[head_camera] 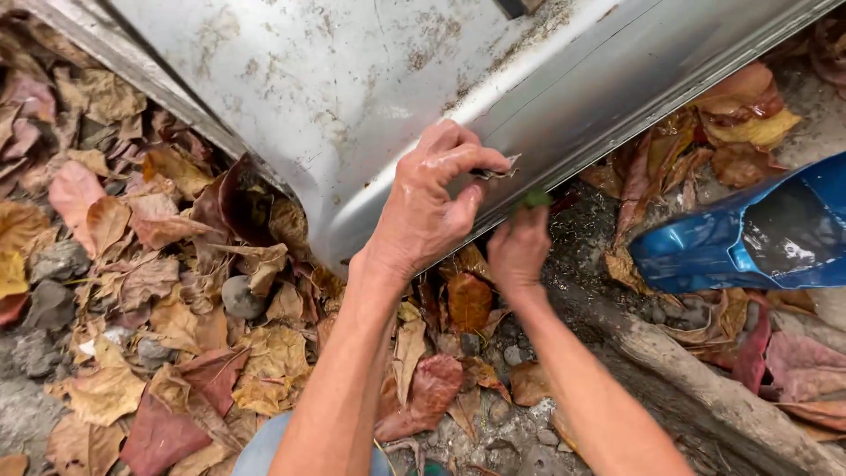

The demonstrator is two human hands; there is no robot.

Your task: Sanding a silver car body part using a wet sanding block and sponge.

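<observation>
We're leaning over a big dusty silver car panel (352, 79) filling twelve o'clock, dry leaves (159, 291) lying all around below. Our left hand (427, 207) is pinching a small grey scrap (495, 169) against the panel's lower edge, and at three o'clock of it our right hand (518, 251) is clenching something small and green (534, 200) under that edge.

A dull, scratched, dirt-streaked metal panel (352, 79) is seen; glossy blue plastic (749, 234) and dry, brittle leaves (176, 300) are nearby.

You have 1 package in view: a crumpled, glossy blue plastic bag (758, 234) at the frame's right edge.
</observation>
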